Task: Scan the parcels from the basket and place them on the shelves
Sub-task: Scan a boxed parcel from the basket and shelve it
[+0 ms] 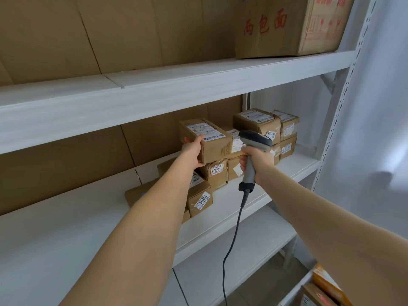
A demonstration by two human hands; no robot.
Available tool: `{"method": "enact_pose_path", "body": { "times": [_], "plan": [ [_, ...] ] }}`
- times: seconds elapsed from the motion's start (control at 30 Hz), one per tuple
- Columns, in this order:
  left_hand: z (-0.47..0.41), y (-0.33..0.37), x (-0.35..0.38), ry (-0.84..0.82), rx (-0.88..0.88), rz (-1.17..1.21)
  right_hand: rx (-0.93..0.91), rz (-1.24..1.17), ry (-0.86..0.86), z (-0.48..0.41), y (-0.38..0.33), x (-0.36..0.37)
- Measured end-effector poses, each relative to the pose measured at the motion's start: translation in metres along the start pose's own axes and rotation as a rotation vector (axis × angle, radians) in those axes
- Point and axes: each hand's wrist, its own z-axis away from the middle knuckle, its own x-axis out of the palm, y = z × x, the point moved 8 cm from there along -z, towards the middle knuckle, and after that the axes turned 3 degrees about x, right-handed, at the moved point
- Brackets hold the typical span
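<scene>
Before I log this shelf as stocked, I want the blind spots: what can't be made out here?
Head view, the only one:
- Held parcel in the left hand: label print too small to read.
- Flat parcel on the shelf: mostly hidden by the left forearm.
- Scanner in the right hand: its window faces away.
- Big carton: cut off by the top edge.
- Corner parcels: cut off by the bottom edge.

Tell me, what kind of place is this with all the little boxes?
Probably a parcel storeroom or pickup point. White metal shelves hold stacked brown parcels with shipping labels; the left hand holds another parcel, and the right hand grips a corded barcode scanner.
</scene>
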Motion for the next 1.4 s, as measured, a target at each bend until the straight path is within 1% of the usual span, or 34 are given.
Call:
{"method": "enact_pose_path", "body": {
  "times": [0.17, 0.3, 0.53, 0.73, 0.93, 1.3, 1.4],
  "plan": [
    [-0.013, -0.003, 0.010, 0.053, -0.012, -0.081, 0.039, 0.018, -0.036, -0.023, -0.003, 0.006],
    [-0.018, -0.011, 0.013, 0.077, -0.060, -0.155, 0.049, 0.036, -0.050, -0.036, -0.003, 0.010],
    [-0.019, -0.014, 0.013, 0.045, -0.108, -0.214, 0.074, 0.041, -0.044, -0.040, 0.002, 0.014],
    [-0.012, -0.019, 0.018, -0.017, -0.154, -0.204, 0.078, 0.026, -0.042, -0.031, 0.004, 0.010],
    [-0.011, -0.020, 0.018, -0.032, -0.103, -0.225, 0.069, 0.008, -0.046, -0.025, 0.007, 0.004],
    [-0.007, -0.020, 0.019, -0.050, -0.101, -0.243, 0.065, 0.021, -0.053, -0.025, 0.012, 0.006],
    [-0.006, -0.020, 0.018, -0.053, -0.101, -0.214, 0.065, 0.030, -0.051, -0.026, 0.011, 0.006]
  ]
}}
